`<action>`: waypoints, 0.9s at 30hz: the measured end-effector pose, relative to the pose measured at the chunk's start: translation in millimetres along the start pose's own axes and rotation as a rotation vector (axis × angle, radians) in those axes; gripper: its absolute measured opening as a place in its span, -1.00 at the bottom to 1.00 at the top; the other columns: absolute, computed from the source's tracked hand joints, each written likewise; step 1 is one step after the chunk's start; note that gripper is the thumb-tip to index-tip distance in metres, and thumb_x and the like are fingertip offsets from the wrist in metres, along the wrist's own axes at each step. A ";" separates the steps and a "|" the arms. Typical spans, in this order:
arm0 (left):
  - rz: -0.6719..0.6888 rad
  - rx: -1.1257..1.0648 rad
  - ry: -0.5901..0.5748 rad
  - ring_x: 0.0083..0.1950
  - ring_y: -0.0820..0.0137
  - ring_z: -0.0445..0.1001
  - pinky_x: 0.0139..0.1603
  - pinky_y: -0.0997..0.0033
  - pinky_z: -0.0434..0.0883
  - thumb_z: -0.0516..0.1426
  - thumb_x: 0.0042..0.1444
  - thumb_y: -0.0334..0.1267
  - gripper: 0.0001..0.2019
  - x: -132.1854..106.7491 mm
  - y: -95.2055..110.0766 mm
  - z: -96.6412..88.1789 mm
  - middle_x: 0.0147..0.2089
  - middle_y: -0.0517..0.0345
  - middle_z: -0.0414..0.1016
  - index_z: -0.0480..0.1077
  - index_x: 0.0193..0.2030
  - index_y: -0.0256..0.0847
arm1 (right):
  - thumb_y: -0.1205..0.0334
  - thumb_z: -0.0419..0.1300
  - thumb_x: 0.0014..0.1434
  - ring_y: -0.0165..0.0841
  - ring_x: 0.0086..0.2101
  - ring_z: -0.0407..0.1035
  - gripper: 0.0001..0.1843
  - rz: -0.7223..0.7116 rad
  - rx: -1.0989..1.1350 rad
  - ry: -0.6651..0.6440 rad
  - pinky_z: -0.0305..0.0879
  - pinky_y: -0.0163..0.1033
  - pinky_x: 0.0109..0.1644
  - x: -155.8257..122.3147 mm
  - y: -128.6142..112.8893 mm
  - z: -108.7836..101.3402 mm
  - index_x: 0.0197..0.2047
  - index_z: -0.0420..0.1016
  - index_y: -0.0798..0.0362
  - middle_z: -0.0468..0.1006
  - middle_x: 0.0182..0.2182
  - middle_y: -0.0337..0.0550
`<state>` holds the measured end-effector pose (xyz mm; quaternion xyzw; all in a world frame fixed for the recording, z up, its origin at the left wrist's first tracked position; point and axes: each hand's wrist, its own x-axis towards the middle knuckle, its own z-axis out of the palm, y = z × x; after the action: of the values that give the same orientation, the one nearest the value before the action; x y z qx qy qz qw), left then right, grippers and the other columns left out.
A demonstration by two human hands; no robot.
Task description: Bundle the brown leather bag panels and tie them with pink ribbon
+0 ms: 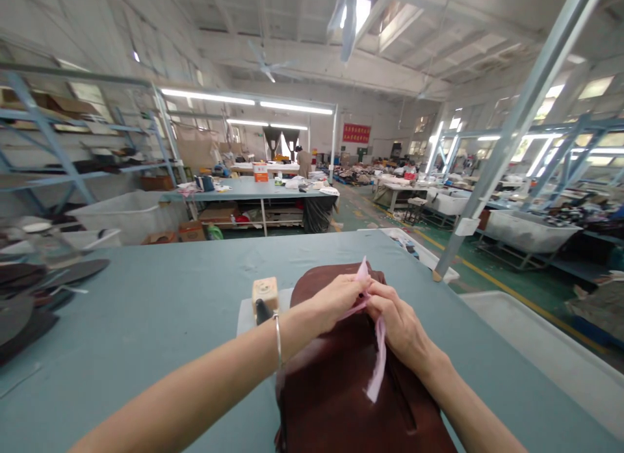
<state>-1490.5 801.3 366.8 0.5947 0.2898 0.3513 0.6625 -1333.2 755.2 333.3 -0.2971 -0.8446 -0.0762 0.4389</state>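
The left hand [336, 297] and right hand [397, 323] pinch the pink strip [379, 359] above the brown leather [336, 388]; an uneven tug might tear it.

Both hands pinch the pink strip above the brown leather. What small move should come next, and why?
Probably the right hand should slide down the pink strip and draw it straight. Both hands pinch it close together near its top, over the brown leather piece, while the long lower end trails loose past the right hand. The left hand can hold its pinch.
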 end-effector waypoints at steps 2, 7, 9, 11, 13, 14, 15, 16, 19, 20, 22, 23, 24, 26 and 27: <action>0.018 -0.066 0.035 -0.45 0.47 0.32 -0.42 0.51 0.29 0.19 0.00 -0.09 -0.74 3.2 -5.7 0.0 -0.43 0.12 0.43 0.41 -0.42 -0.28 | 0.45 0.05 0.20 -0.25 0.07 0.28 -0.62 0.023 0.031 -0.013 0.31 -0.14 0.06 -1.1 0.4 1.0 0.05 0.29 -0.08 0.30 0.12 -0.02; -0.139 -0.269 0.157 -0.56 0.52 0.25 -0.52 0.52 0.21 0.18 -0.05 -0.23 -0.84 13.3 -15.7 -5.7 -0.56 0.21 0.32 0.34 -0.51 -0.27 | 0.27 0.14 0.20 -0.25 0.01 0.29 -0.89 0.247 0.315 -0.138 0.25 -0.14 0.09 8.1 -6.1 -7.2 -0.25 0.51 -0.03 0.35 0.03 -0.07; -0.160 -0.321 0.179 -0.59 0.55 0.22 -0.53 0.53 0.19 0.15 -0.02 -0.26 -0.84 16.9 -19.3 -8.2 -0.59 0.24 0.28 0.33 -0.54 -0.27 | 0.17 0.07 0.27 -0.24 0.03 0.28 -0.80 0.318 0.482 -0.159 0.15 -0.08 0.19 10.9 -7.0 -8.1 -0.21 0.51 -0.03 0.41 -0.03 -0.08; -0.138 -0.323 0.205 -0.56 0.54 0.28 -0.49 0.53 0.23 0.11 0.04 -0.27 -0.83 18.9 -22.9 -9.9 -0.56 0.20 0.33 0.37 -0.51 -0.29 | 0.09 -0.07 0.33 -0.25 -0.03 0.31 -0.67 0.416 0.669 -0.036 0.11 -0.02 0.21 11.1 -6.8 -6.1 -0.22 0.48 -0.02 0.47 -0.16 -0.10; -0.127 -0.321 0.243 -0.52 0.50 0.34 -0.43 0.51 0.27 0.07 0.10 -0.28 -0.81 19.2 -24.6 -10.1 -0.50 0.14 0.40 0.40 -0.46 -0.31 | 0.05 -0.14 0.35 -0.29 -0.20 0.35 -0.60 0.526 0.867 0.157 0.19 -0.02 0.12 9.7 -6.4 -3.5 -0.36 0.41 -0.01 0.44 -0.36 -0.16; -0.136 -0.336 0.259 -0.51 0.49 0.36 -0.40 0.49 0.29 0.07 0.12 -0.27 -0.80 18.8 -24.1 -9.6 -0.49 0.13 0.41 0.41 -0.45 -0.31 | 0.03 -0.13 0.34 -0.32 -0.32 0.33 -0.60 0.578 0.958 0.247 0.24 -0.03 0.04 8.8 -6.3 -2.8 -0.42 0.34 -0.01 0.36 -0.47 -0.22; -0.148 -0.361 0.267 -0.50 0.49 0.37 -0.37 0.47 0.31 0.07 0.13 -0.27 -0.80 18.0 -22.5 -8.7 -0.49 0.13 0.41 0.40 -0.45 -0.31 | 0.01 -0.11 0.33 -0.37 -0.44 0.26 -0.60 0.628 1.037 0.324 0.28 -0.07 -0.06 7.8 -6.0 -2.8 -0.46 0.28 -0.01 0.25 -0.56 -0.28; -0.156 -0.393 0.268 -0.50 0.48 0.37 -0.34 0.45 0.33 0.08 0.14 -0.27 -0.79 17.0 -19.9 -7.5 -0.49 0.13 0.41 0.39 -0.46 -0.31 | 0.00 -0.08 0.32 -0.43 -0.54 0.15 -0.60 0.674 1.097 0.382 0.28 -0.13 -0.18 6.6 -5.4 -3.4 -0.49 0.22 0.00 0.12 -0.60 -0.34; -0.141 -0.544 0.236 -0.46 0.45 0.40 -0.27 0.40 0.38 0.11 0.18 -0.19 -0.72 14.2 -9.9 -4.5 -0.51 0.14 0.38 0.31 -0.51 -0.29 | -0.03 -0.03 0.30 -0.49 -0.64 -0.17 -0.55 0.775 1.191 0.519 0.09 -0.29 -0.47 0.4 -0.4 -7.5 -0.55 0.07 0.02 -0.14 -0.63 -0.41; -0.145 -0.608 0.211 -0.47 0.45 0.39 -0.27 0.39 0.39 0.10 0.19 -0.17 -0.68 13.9 -7.3 -4.3 -0.55 0.17 0.34 0.26 -0.54 -0.26 | -0.05 -0.03 0.30 -0.49 -0.65 -0.22 -0.52 0.804 1.206 0.559 0.00 -0.31 -0.52 -2.7 2.6 -9.1 -0.57 0.03 0.03 -0.17 -0.64 -0.41; -0.165 -0.725 0.157 -0.56 0.52 0.29 -0.34 0.44 0.37 0.07 0.23 -0.14 -0.63 14.0 -5.1 -5.8 -0.62 0.28 0.20 0.15 -0.56 -0.22 | -0.10 -0.05 0.29 -0.49 -0.66 -0.31 -0.46 0.867 1.245 0.641 -0.15 -0.31 -0.58 -10.1 9.8 -11.8 -0.60 -0.07 0.03 -0.21 -0.67 -0.41; -0.171 -0.755 0.127 -0.62 0.56 0.19 -0.41 0.48 0.33 0.05 0.24 -0.14 -0.62 14.2 -5.7 -7.4 -0.64 0.34 0.12 0.11 -0.56 -0.21 | -0.12 -0.06 0.28 -0.49 -0.67 -0.33 -0.44 0.900 1.265 0.676 -0.20 -0.31 -0.59 -14.2 13.5 -12.9 -0.61 -0.10 0.03 -0.22 -0.69 -0.42; -0.169 -0.751 0.098 -0.66 0.60 0.08 -0.49 0.51 0.27 0.04 0.25 -0.13 -0.61 13.9 -7.1 -9.3 -0.66 0.37 0.04 0.08 -0.57 -0.21 | -0.14 -0.06 0.28 -0.50 -0.67 -0.35 -0.42 0.931 1.281 0.705 -0.24 -0.30 -0.59 -18.5 17.1 -13.9 -0.62 -0.12 0.04 -0.22 -0.70 -0.42; -0.142 -0.644 0.053 -0.69 0.62 -0.08 -0.58 0.54 0.15 0.05 0.23 -0.07 -0.56 11.4 -11.4 -13.6 -0.67 0.41 -0.06 0.03 -0.59 -0.20 | -0.13 -0.05 0.27 -0.51 -0.68 -0.36 -0.41 0.983 1.290 0.755 -0.28 -0.30 -0.60 -26.9 23.1 -15.4 -0.62 -0.13 0.04 -0.21 -0.71 -0.42; -0.117 -0.557 0.034 -0.68 0.62 -0.11 -0.59 0.54 0.13 0.07 0.21 -0.03 -0.54 8.8 -13.9 -15.9 -0.67 0.41 -0.09 0.02 -0.60 -0.19 | -0.13 -0.04 0.27 -0.51 -0.68 -0.35 -0.41 1.006 1.285 0.774 -0.29 -0.30 -0.60 -30.9 25.5 -15.6 -0.63 -0.13 0.04 -0.21 -0.72 -0.42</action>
<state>-1496.4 817.1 351.3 0.3662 0.2269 0.3885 0.8146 -1294.2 756.4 315.0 -0.2826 -0.2878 0.5167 0.7552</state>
